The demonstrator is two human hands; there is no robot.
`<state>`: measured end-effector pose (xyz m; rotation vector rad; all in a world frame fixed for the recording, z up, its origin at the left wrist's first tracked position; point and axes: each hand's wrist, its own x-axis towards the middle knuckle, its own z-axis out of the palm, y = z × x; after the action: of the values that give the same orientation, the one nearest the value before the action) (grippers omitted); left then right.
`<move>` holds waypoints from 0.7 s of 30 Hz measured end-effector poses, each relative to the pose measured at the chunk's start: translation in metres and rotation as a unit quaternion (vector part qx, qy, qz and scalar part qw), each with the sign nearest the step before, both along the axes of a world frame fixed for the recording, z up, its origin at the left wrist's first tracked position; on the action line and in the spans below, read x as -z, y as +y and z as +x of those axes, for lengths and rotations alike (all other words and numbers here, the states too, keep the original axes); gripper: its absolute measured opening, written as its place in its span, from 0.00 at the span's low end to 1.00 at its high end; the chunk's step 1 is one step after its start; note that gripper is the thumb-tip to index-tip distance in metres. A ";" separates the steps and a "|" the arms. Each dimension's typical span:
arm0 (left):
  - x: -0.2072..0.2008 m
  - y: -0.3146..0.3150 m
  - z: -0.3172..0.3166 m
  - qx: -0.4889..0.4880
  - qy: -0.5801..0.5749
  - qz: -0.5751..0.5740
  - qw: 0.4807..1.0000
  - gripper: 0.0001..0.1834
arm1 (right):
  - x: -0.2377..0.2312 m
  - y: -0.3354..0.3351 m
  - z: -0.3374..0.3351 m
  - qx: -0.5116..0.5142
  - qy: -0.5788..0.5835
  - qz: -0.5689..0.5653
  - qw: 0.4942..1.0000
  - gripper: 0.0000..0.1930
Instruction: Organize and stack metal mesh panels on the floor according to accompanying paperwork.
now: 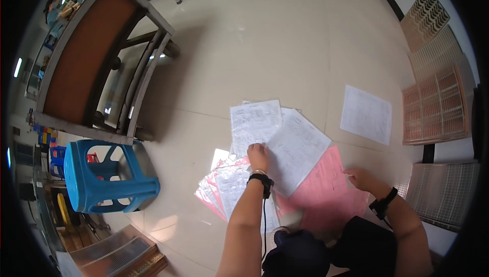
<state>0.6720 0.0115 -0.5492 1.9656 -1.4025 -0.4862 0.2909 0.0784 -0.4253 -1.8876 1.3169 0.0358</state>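
Lower centre of the frame: pink printed paper sheets (318, 188), flat, partly under white ones. Lower right: right hand (359, 178), fingertips drawn together at the pink edge; whether they pinched paper could not be told. Left of centre: fan of creased, glossy pink-and-white sheets (210, 188), corners uneven. Centre: left hand (258, 155), fingers curled down over white printed sheets (300, 149), which lay overlapping on the pale tiled floor (280, 47); its grip was likewise unclear. Condition of the work, as judged: papers gathered into one loose, overlapping spread, edges not squared. Right of centre: single white printed sheet (367, 115), flat, apart from the spread, apparently left uncollected. Left: blue plastic stool (76, 175). Upper left: grey-framed stand with brown panel (86, 53).
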 end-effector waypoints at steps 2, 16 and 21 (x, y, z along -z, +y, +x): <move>0.006 -0.010 0.015 -0.013 -0.011 0.015 1.000 0.06 | -0.007 -0.005 -0.005 0.030 0.013 -0.009 0.999 0.14; -0.025 -0.047 0.043 -0.305 -0.071 0.268 0.911 0.23 | -0.011 0.027 -0.063 0.047 0.094 0.061 0.993 0.14; -0.017 -0.051 0.078 -0.214 0.000 0.166 0.963 0.17 | -0.017 0.030 -0.063 0.067 0.102 0.074 0.990 0.14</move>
<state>0.7502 -0.0395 -0.5317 2.4549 -0.8909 -0.5394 0.2283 0.1089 -0.4087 -1.7003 1.5327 0.2563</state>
